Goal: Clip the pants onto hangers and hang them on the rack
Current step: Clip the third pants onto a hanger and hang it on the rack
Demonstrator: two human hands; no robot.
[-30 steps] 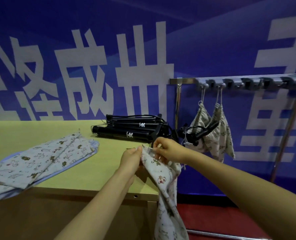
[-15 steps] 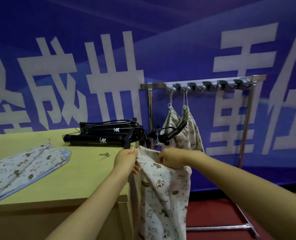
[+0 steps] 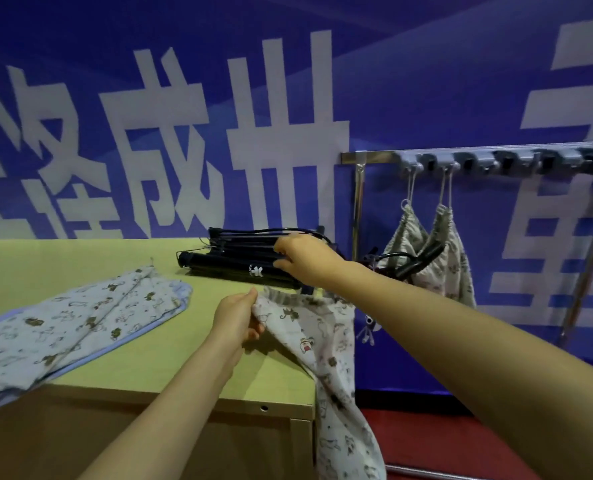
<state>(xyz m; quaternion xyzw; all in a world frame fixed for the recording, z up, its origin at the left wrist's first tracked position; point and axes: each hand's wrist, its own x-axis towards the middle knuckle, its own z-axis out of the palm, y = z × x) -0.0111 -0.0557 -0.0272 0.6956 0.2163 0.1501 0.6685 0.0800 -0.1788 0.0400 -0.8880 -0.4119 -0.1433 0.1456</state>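
Rack (image 3: 374,156) carrying two hung pants (image 3: 451,268) on hooks at its left end. Black hangers (image 3: 232,263) lying stacked near back edge of table (image 3: 80,258); blue pants (image 3: 73,323) lying flat at left. Left hand (image 3: 238,317) pinching waistband of printed pants (image 3: 323,341), which are draping over table's right corner. Right hand (image 3: 305,258) reaching onto hangers, fingers touching; cannot tell whether gripping. Half second ago both hands were holding waistband; right hand now having let go.

the waistband of the printed pants (image 3: 323,341) is pinched by the left hand (image 3: 238,315), the legs draped over the edge of the table (image 3: 80,258). the stack of black hangers (image 3: 232,263) is touched by the right hand (image 3: 305,258); whether it is gripped cannot be told.
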